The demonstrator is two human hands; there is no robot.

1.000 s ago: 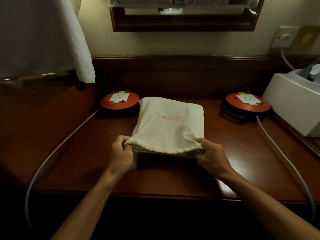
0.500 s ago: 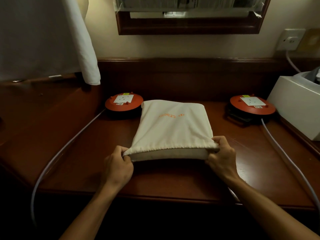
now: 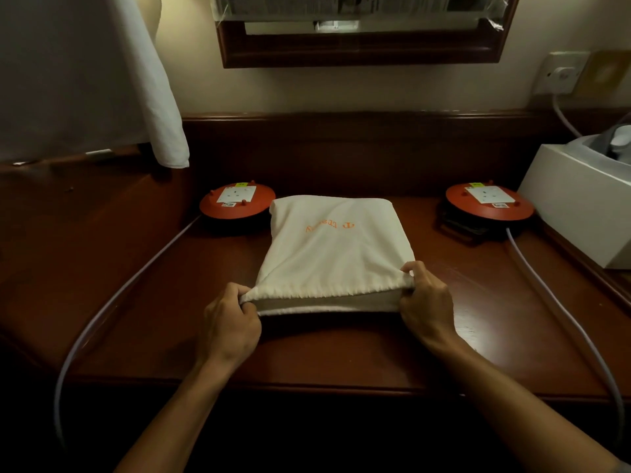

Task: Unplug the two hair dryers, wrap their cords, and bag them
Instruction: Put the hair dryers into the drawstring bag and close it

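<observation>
Cloth bag [image 3: 336,249]: cream, orange lettering on top; lies mid-desk, mouth toward the near edge, closed end far. Contents hidden; no dryer can be seen.
Desk [image 3: 341,356]: dark red wood. Bare strip between bag mouth and near edge; raised back panel along the far side.
Open room: bare wood left of the bag out to the left cable, and right of it out to the right cable.
Left reel [image 3: 237,201]: orange disc with a white socket plate, just beside the bag's far-left corner; whether they touch, cannot tell.
Right reel [image 3: 490,201]: same kind, far right, apart from the bag.
Left cable [image 3: 136,278]: pale, runs from the left reel toward the near-left and over the desk edge.
Right cable [image 3: 560,312]: pale, runs from the right reel down the right side and over the near edge.
White box [image 3: 577,203]: far right, just beside the right reel.
White cloth [image 3: 85,73]: hangs at upper left, above the desk.
Wall socket [image 3: 560,75]: upper right, plug in it.
Left hand [image 3: 232,322]: clenched on the mouth's left corner, hem pinched between thumb and fingers.
Right hand [image 3: 425,298]: clenched on the mouth's right corner, fingers curled over the hem.
Mouth: hem pulled taut between the hands, upper layer lifted off the lower, a narrow gap showing.
</observation>
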